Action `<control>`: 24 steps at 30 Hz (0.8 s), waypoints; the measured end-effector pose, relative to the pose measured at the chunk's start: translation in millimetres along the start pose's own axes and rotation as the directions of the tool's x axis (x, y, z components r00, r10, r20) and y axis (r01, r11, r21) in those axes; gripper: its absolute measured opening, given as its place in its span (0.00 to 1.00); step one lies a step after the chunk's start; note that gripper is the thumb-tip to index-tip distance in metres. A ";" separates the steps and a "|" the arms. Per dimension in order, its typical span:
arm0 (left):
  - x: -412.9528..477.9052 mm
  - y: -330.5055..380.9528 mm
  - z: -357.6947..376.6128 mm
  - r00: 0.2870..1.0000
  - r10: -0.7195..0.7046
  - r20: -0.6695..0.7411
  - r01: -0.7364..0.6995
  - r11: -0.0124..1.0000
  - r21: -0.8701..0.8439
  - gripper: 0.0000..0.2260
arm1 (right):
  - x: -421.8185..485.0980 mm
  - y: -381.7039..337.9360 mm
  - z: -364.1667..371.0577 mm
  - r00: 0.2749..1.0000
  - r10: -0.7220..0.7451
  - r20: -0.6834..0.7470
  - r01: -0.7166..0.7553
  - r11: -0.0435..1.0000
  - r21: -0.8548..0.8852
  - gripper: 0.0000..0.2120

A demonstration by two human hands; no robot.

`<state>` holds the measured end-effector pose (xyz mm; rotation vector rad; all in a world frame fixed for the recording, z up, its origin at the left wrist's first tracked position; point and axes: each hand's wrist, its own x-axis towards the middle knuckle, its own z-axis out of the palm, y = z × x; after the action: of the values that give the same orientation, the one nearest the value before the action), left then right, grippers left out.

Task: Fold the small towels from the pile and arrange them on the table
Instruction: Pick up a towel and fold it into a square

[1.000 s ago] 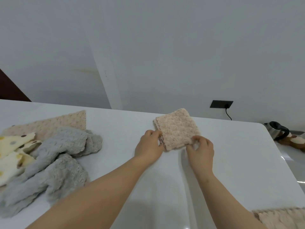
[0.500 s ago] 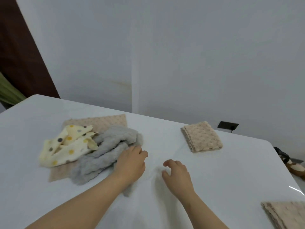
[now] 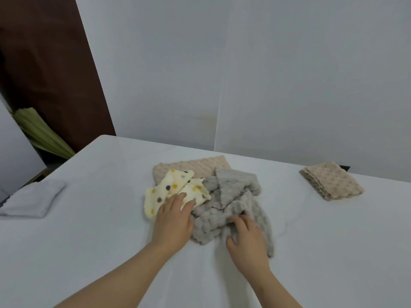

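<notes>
A loose pile lies mid-table: a crumpled grey towel (image 3: pixel 231 201), a cream towel with coloured dots (image 3: pixel 171 187) and a flat beige towel (image 3: pixel 191 166) underneath at the back. My left hand (image 3: pixel 173 221) rests on the near edge of the dotted towel and the grey one, fingers spread. My right hand (image 3: pixel 246 241) lies on the grey towel's near right part, fingers curled into its folds. A folded beige towel (image 3: pixel 331 181) sits alone at the far right of the white table (image 3: pixel 100 241).
A folded pale grey towel (image 3: pixel 33 200) lies near the table's left edge. A white wall stands behind the table, with a dark brown panel and a green folded thing (image 3: pixel 42 132) at the far left.
Both hands left the folded beige towel at the right and moved left onto the pile. The view swung left, bringing the pale grey folded towel into sight.
</notes>
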<state>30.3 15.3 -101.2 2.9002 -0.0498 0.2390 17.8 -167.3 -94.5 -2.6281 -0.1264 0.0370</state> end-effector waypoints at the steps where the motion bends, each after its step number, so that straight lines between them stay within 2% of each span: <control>1: -1.9 -10.7 9.5 0.999 -0.015 0.028 0.016 1.000 -0.006 0.22 | -0.5 -3.0 8.5 0.999 0.018 -0.029 -0.018 1.000 0.015 0.24; 3: -7.0 -26.2 26.7 1.000 0.006 0.015 -0.005 0.999 -0.042 0.16 | -0.2 -5.2 23.8 0.991 0.093 -0.095 -0.082 0.990 0.115 0.26; 5: -14.1 -36.5 45.0 0.999 0.043 -0.014 -0.043 0.999 0.003 0.14 | 1.4 -1.4 36.5 0.965 0.196 -0.177 -0.144 0.952 0.270 0.27; 6: -16.5 -38.5 48.3 0.998 0.057 -0.004 -0.057 0.998 0.010 0.15 | 3.5 2.4 41.5 0.945 0.226 -0.236 -0.138 0.932 0.336 0.26; 9: -21.6 -38.3 54.7 0.981 0.099 -0.167 -0.100 0.995 0.005 0.11 | 11.1 11.2 50.0 0.884 0.264 -0.386 -0.063 0.885 0.461 0.23; 11: -24.3 -39.0 60.2 0.969 0.108 -0.222 -0.119 0.992 -0.037 0.14 | 15.9 14.4 53.5 0.895 0.217 -0.389 -0.035 0.904 0.426 0.22; 13: -35.8 -37.2 60.2 0.955 0.135 -0.263 -0.157 0.986 -0.062 0.14 | 13.7 15.0 61.4 0.910 0.146 -0.389 -0.039 0.962 0.270 0.11; 15: -46.4 -33.2 60.6 0.955 0.140 -0.261 -0.174 0.978 -0.116 0.16 | 4.9 12.8 66.6 0.891 0.121 -0.437 -0.031 0.978 0.209 0.02; 21: -88.4 -24.7 57.4 0.974 0.137 -0.181 -0.167 0.972 -0.164 0.23 | -50.7 3.8 81.8 0.839 0.108 -0.534 0.030 0.969 0.245 0.06; 24: -98.7 -13.2 56.0 0.970 0.159 -0.184 -0.180 0.978 -0.107 0.24 | -77.4 3.0 82.4 0.865 0.128 -0.485 0.033 0.950 0.309 0.05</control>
<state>-57.5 16.7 -174.3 2.7418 -0.2744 0.5007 -63.1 -137.3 -167.7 -2.2404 0.1195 -0.5647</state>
